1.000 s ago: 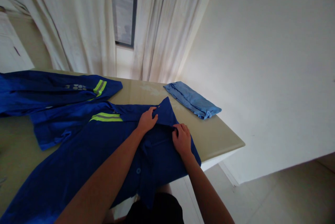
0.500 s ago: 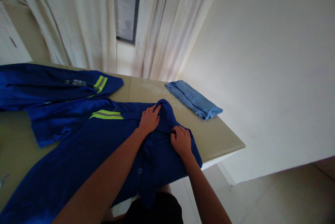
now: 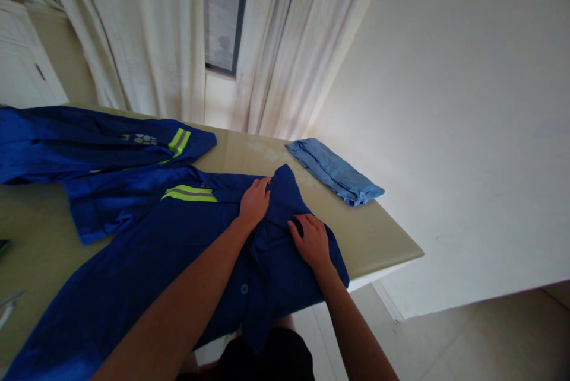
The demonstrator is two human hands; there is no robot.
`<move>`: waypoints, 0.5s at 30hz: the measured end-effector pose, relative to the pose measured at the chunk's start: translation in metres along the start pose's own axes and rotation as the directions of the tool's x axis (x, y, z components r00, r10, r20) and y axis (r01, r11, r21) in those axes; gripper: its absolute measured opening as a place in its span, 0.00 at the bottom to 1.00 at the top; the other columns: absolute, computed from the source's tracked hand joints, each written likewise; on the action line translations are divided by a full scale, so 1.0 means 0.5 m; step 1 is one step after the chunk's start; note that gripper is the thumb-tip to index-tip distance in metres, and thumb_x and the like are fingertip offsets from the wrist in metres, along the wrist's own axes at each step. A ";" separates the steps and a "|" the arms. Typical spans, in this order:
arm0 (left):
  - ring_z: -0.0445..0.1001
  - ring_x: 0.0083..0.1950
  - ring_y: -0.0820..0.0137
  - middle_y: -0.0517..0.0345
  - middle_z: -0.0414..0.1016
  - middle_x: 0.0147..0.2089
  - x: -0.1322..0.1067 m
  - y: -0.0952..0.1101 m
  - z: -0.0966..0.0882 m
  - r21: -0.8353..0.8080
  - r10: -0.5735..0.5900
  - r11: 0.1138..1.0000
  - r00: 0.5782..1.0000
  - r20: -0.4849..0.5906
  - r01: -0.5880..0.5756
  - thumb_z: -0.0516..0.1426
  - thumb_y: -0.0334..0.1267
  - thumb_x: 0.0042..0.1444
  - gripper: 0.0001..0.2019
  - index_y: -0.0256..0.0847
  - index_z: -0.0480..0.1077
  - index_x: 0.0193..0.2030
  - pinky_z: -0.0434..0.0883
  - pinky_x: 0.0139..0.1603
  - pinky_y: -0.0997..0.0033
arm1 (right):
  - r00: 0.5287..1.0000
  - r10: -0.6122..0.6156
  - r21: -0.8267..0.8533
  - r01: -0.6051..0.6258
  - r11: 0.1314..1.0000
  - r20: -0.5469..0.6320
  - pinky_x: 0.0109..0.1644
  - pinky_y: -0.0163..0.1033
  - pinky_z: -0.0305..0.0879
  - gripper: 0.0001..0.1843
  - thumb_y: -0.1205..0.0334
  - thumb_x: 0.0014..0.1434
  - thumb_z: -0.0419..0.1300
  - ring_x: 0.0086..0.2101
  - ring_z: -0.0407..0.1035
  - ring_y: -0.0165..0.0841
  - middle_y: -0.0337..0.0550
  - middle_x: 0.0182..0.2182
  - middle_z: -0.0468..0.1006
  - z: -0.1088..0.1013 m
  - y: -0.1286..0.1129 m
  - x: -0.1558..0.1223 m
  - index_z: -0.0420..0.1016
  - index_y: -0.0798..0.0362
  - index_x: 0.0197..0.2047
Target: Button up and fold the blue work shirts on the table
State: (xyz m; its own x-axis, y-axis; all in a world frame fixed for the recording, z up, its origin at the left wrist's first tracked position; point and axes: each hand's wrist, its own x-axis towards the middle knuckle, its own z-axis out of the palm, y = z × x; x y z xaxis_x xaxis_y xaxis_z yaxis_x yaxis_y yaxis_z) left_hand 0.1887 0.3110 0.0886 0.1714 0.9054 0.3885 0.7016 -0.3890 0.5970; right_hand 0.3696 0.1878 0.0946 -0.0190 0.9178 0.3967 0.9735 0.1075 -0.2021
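Observation:
A dark blue work shirt [image 3: 146, 262] with a yellow-and-grey reflective stripe lies spread across the beige table [image 3: 378, 238], its collar end toward the right. My left hand [image 3: 255, 202] rests on the collar area with fingers together, pressing the cloth down. My right hand [image 3: 312, 240] lies flat on the shirt near the table's right edge, fingers stretched out. Neither hand lifts the fabric.
A second dark blue striped garment [image 3: 98, 143] lies at the back left. A folded light blue cloth [image 3: 335, 171] sits at the table's far right. White curtains [image 3: 146, 37] and a window stand behind. The table's corner and floor drop off at right.
My right hand has opened from a pinch on the collar edge to lying flat. The collar has been pressed down. The view has shifted slightly.

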 end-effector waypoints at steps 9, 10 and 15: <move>0.67 0.67 0.51 0.42 0.70 0.69 -0.024 0.000 0.005 0.254 0.064 0.963 0.992 0.106 -0.089 0.49 0.40 0.68 0.26 0.40 0.64 0.71 0.62 0.66 0.47 | 1.000 -0.019 0.119 0.021 0.993 -0.022 0.62 0.50 0.64 0.21 0.49 0.72 0.55 0.55 0.72 0.44 0.50 0.55 0.79 -0.008 0.001 0.033 0.75 0.50 0.60; 0.68 0.66 0.51 0.41 0.71 0.68 -0.023 -0.001 0.005 0.250 0.067 0.964 0.992 0.108 -0.092 0.49 0.39 0.67 0.26 0.39 0.63 0.71 0.62 0.65 0.48 | 0.999 -0.007 0.143 0.014 0.990 -0.043 0.62 0.50 0.64 0.21 0.49 0.71 0.56 0.56 0.72 0.43 0.51 0.55 0.79 -0.012 0.001 0.055 0.75 0.51 0.60; 0.72 0.60 0.52 0.44 0.75 0.60 -0.015 -0.002 -0.006 0.220 0.031 0.974 0.994 0.109 -0.054 0.52 0.36 0.61 0.31 0.40 0.60 0.72 0.66 0.60 0.51 | 0.990 0.036 0.276 0.004 0.961 -0.140 0.64 0.49 0.64 0.26 0.53 0.68 0.59 0.57 0.71 0.42 0.54 0.60 0.75 0.012 -0.005 0.223 0.70 0.53 0.65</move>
State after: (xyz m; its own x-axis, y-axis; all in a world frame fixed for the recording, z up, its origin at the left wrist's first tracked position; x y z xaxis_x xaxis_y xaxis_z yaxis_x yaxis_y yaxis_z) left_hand 0.1848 0.3041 0.0872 0.2671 0.9061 0.3280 0.8264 -0.3905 0.4057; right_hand 0.3638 0.2920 0.1340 0.0480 0.8587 0.5102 0.8728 0.2123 -0.4395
